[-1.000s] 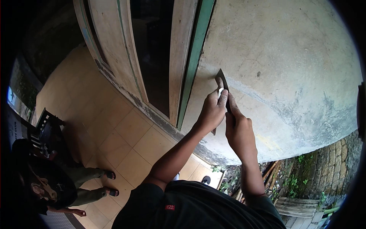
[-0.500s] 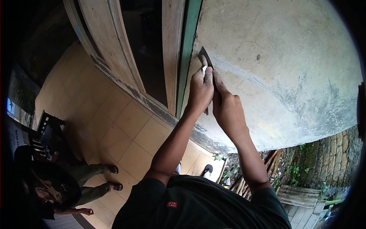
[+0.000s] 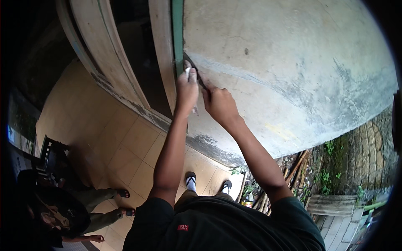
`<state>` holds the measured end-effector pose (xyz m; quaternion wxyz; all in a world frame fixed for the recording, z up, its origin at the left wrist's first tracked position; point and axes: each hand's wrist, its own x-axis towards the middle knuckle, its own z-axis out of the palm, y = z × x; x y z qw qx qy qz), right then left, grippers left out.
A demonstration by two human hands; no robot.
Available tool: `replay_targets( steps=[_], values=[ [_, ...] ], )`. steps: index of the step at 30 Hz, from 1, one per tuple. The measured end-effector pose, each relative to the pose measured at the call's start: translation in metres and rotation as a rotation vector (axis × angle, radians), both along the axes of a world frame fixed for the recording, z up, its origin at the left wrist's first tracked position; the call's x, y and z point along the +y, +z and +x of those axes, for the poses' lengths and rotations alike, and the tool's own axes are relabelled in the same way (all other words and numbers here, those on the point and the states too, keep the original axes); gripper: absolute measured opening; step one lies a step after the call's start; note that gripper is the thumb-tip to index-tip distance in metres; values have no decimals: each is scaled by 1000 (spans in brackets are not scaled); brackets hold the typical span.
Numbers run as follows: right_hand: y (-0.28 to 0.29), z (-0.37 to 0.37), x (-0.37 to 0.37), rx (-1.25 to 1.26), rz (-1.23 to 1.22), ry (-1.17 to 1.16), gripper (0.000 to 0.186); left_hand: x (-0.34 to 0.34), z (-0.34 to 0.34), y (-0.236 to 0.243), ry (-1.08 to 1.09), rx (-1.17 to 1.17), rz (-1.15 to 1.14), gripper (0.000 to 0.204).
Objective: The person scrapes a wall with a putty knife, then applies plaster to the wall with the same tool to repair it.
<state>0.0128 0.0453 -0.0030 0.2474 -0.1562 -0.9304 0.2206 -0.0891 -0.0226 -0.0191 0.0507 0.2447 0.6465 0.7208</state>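
Observation:
Against the pale plastered wall (image 3: 268, 37), beside the green door-frame edge (image 3: 178, 29), both my hands work close together. My right hand (image 3: 222, 102) is closed around the lower end of a dark, narrow-bladed putty knife (image 3: 195, 67), its tip touching the wall by the frame. My left hand (image 3: 187, 92) is closed just left of the blade, its fingers dusted white, with a small white piece showing at the fingertips. A thin strip pokes out below that palm; what it belongs to is hidden. From the blade, a pale grey smoothed band (image 3: 238, 73) runs rightward across the wall.
At left, a person (image 3: 63, 205) in dark clothes is beside a dark chair (image 3: 52, 150) on the tiled floor (image 3: 125, 159). A doorway (image 3: 138, 54) opens left of the frame. Sticks (image 3: 297, 171) and a brick wall (image 3: 366, 154) lie to the lower right.
Both hands and the putty knife now appear farther left, at the green frame edge. The view has shifted too, bringing both my feet into sight.

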Motion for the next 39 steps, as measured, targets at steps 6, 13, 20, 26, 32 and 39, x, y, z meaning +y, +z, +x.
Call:
replay_targets(
  steps=[6, 13, 20, 26, 32, 39],
  values=[
    [-53, 113, 18, -66, -305, 85, 50, 0, 92, -70, -110, -148, -276, 38],
    [-70, 210, 10, -125, -380, -46, 50, 30, 206, -78, -85, -181, -21, 28],
    [5, 221, 63, 200, -597, 300, 57, 71, 206, 4, -229, -431, 542, 32],
    [38, 224, 85, 33, -1302, 410, 68, 97, 198, 13, -238, -613, 640, 32],
    [36, 218, 94, 127, -1837, 413, 57, 107, 206, 10, 53, -337, 469, 21],
    [46, 219, 81, 89, -1773, 288, 54, 98, 213, 37, 92, 23, 124, 50]
  ],
)
